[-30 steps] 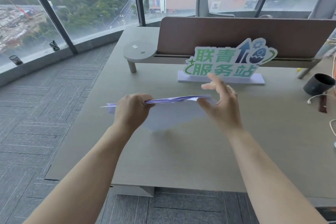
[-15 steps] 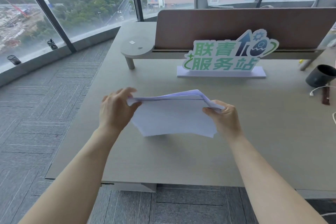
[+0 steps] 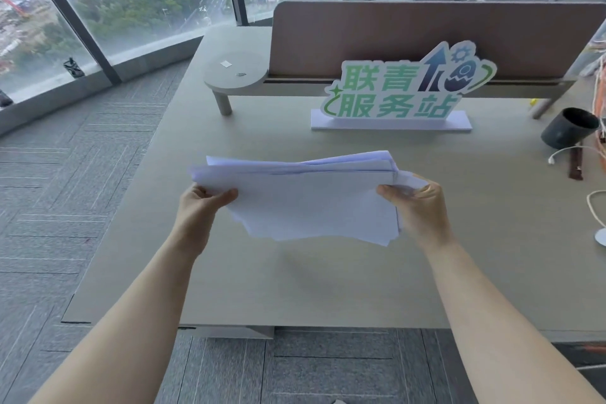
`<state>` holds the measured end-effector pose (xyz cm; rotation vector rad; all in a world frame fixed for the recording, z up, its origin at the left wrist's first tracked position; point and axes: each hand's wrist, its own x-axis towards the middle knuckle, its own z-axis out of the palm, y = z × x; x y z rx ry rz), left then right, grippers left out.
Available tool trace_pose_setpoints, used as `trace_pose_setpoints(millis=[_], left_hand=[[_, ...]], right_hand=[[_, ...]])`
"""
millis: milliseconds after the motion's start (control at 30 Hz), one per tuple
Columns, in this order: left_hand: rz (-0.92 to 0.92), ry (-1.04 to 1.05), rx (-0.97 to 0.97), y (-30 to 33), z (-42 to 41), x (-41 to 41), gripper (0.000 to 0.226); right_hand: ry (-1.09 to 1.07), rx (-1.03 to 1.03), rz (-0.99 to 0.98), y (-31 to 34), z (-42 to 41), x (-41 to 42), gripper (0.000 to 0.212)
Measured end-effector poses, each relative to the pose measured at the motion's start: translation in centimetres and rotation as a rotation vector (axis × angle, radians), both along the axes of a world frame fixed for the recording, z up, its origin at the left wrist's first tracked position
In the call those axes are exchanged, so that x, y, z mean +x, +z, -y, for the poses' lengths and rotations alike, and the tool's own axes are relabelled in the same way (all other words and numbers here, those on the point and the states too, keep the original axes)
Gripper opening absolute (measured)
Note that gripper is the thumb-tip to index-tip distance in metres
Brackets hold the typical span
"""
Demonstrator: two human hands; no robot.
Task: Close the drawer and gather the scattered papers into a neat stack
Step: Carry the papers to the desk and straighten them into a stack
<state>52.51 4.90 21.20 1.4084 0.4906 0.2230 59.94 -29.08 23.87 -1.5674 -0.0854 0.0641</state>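
The left hand (image 3: 200, 213) grips the left edge of the papers (image 3: 308, 203), thumb on top. The papers are lifted above the desk (image 3: 295, 289), edges uneven. The right hand (image 3: 423, 210) pinches their right edge, before the sign (image 3: 400, 92).

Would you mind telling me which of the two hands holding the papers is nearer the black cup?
The right hand, gripping the paper stack's right edge; the black cup lies on that side, while the left hand grips the opposite edge.
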Motion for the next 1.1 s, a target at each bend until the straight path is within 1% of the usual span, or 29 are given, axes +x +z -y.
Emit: trace_pose_setpoints(millis=[67,100,167,233,300,333,367,433,500,567,600,667,700,767,867,900,967,1000,1033,1100], left_hand=[[0.062,0.076,-0.022,0.4,0.8,0.5,0.021],[0.094,0.116,-0.028,0.5,1.2,0.8,0.016],[0.13,0.188,-0.033,0.5,2.1,1.0,0.02],[0.108,0.192,0.004,-0.3,3.3,0.8,0.018],[0.04,0.157,0.066,-1.9,4.7,0.1,0.017],[0.007,0.158,0.08,-2.6,5.3,-0.2,0.018],[-0.016,0.169,0.087,-3.1,5.8,-0.4,0.018],[-0.027,0.193,0.102,-3.3,6.4,-0.3,0.019],[0.001,0.208,0.097,-3.1,6.5,0.2,0.025],[0.022,0.221,0.096,-2.8,6.6,0.4,0.027],[0.025,0.223,0.096,-2.6,6.7,0.5,0.024],[0.034,0.214,0.095,-2.0,6.9,0.9,0.017],[0.042,0.211,0.101,-1.7,6.9,1.1,0.017],[0.078,0.222,0.1,-1.1,6.7,1.7,0.02],[0.124,0.224,0.097,-0.7,6.4,2.0,0.018],[0.107,0.203,0.095,-1.0,6.3,1.9,0.021],[0.078,0.183,0.092,-1.9,6.1,1.4,0.035],[0.079,0.196,0.125,-2.4,5.9,1.3,0.043],[0.081,0.216,0.186,-2.5,5.8,1.3,0.052],[0.102,0.243,0.302,-2.1,5.7,1.5,0.071]], right_hand=[[-0.035,-0.005,0.019,0.1,0.0,0.0,0.029],[-0.059,-0.012,0.029,0.1,0.1,-0.1,0.027],[-0.125,-0.037,0.061,-0.5,0.0,-0.3,0.025],[-0.179,-0.116,0.04,-2.5,-0.2,-0.8,0.02],[-0.153,-0.276,-0.07,-5.3,-0.5,-1.6,0.008],[-0.136,-0.346,-0.13,-6.7,-0.7,-2.1,0.012],[-0.134,-0.372,-0.172,-7.7,-0.8,-2.5,0.016],[-0.183,-0.333,-0.176,-8.2,-1.1,-2.7,0.022],[-0.244,-0.286,-0.127,-8.0,-1.4,-2.4,0.03],[-0.293,-0.241,-0.067,-7.4,-1.8,-1.9,0.033],[-0.312,-0.22,-0.053,-7.1,-2.0,-1.6,0.032],[-0.321,-0.205,-0.033,-6.4,-2.5,-1.3,0.019],[-0.322,-0.212,-0.022,-6.0,-2.7,-1.1,0.017],[-0.349,-0.202,0.009,-5.5,-2.9,-0.8,0.023],[-0.367,-0.153,0.011,-6.0,-2.7,-1.1,0.024],[-0.347,-0.163,-0.013,-6.5,-2.6,-1.3,0.029],[-0.327,-0.211,-0.045,-6.9,-2.5,-2.0,0.049],[-0.345,-0.231,-0.023,-6.7,-2.5,-2.2,0.059],[-0.375,-0.246,0.025,-6.4,-2.5,-2.1,0.065],[-0.426,-0.294,0.179,-5.5,-2.6,-1.4,0.071]])
